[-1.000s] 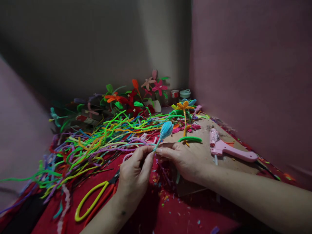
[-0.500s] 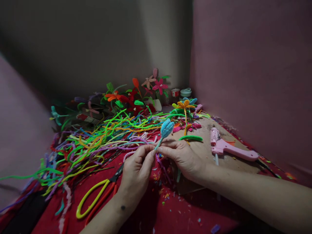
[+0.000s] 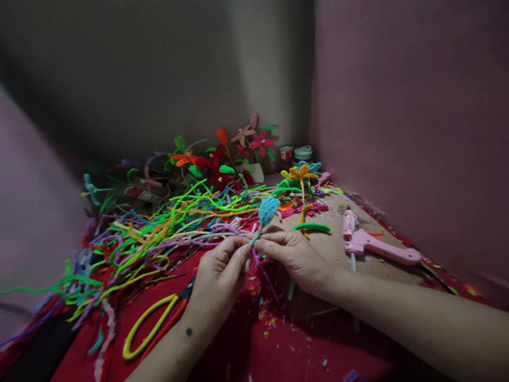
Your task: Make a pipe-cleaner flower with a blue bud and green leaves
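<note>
Left hand [image 3: 220, 273] and right hand [image 3: 296, 260] each pinch the blue flower [image 3: 267, 210] stem, left of the glue gun [image 3: 371, 241]; bare cardboard [image 3: 334, 246] lies between, pipe cleaners [image 3: 159, 223] crowding farther left.

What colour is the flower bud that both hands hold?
Light blue; the bud shows best in the head view, above the hands.

Light-blue pipe-cleaner bud [image 3: 268, 209], pink glue gun [image 3: 374, 243], red cloth [image 3: 246, 345].
</note>
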Action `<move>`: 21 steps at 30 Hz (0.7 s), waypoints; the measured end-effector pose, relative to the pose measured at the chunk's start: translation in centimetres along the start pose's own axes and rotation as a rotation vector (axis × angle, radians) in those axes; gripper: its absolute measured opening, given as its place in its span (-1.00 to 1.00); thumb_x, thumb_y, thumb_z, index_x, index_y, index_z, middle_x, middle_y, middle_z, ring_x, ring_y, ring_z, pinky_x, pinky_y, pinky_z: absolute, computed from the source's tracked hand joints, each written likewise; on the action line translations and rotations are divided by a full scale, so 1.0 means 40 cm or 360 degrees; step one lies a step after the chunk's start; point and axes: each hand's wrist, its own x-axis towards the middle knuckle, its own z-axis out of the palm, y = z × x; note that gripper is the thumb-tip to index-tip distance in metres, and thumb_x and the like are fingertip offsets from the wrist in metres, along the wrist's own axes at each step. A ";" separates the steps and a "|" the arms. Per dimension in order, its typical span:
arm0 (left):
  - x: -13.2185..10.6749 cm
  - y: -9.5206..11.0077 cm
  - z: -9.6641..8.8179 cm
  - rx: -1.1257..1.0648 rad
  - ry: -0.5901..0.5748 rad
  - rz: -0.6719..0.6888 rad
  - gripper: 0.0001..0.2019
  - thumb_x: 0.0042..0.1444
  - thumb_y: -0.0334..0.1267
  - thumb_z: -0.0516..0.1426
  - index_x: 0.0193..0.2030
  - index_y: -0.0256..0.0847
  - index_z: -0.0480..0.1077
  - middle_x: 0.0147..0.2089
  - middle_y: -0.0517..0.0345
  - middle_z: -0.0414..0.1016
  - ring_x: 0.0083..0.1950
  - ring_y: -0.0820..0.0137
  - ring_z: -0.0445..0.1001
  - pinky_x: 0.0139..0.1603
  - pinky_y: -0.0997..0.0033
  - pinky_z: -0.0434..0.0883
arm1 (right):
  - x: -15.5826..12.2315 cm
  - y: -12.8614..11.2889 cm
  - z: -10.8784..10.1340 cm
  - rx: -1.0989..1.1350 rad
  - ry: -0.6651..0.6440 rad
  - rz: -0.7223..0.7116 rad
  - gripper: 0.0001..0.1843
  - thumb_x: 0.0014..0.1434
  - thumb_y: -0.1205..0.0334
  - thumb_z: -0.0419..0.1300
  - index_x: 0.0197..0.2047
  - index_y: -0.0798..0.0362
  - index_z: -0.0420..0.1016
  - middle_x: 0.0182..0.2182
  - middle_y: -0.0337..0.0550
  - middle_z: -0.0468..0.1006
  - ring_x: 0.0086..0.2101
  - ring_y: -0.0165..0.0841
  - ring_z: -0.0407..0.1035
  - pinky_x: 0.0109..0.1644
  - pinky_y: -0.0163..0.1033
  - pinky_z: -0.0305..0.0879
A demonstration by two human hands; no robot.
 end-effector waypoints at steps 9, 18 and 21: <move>0.013 -0.005 -0.006 -0.0465 -0.0309 -0.0246 -0.82 0.06 -0.17 0.16 -0.35 -0.25 0.33 -0.63 0.38 0.20 -0.73 0.69 -0.03 -0.73 0.66 -0.05 | -0.001 0.021 0.008 0.0292 -0.0005 0.0099 -0.82 0.01 0.11 0.26 -0.38 0.02 0.61 -0.35 -0.18 0.53 -0.26 -0.37 0.37 -0.11 -0.23 0.24; -0.002 -0.012 0.023 -0.0066 0.0042 0.0112 -0.88 -0.05 -0.29 0.22 -0.34 -0.24 0.48 -0.46 0.23 0.44 -0.57 0.57 0.25 -0.58 0.59 0.21 | -0.004 0.011 0.012 0.0406 0.0188 0.0112 -0.84 -0.11 0.18 0.35 -0.47 0.09 0.57 -0.42 -0.22 0.46 -0.35 -0.43 0.33 -0.21 -0.30 0.24; 0.004 -0.017 0.018 0.0005 0.0098 0.0169 -0.91 -0.05 -0.30 0.21 -0.37 -0.24 0.50 -0.48 0.23 0.43 -0.54 0.55 0.23 -0.55 0.58 0.18 | -0.002 0.010 0.012 0.0367 0.0145 0.0129 -0.86 -0.07 0.18 0.32 -0.47 0.10 0.57 -0.47 -0.24 0.46 -0.40 -0.46 0.31 -0.25 -0.32 0.22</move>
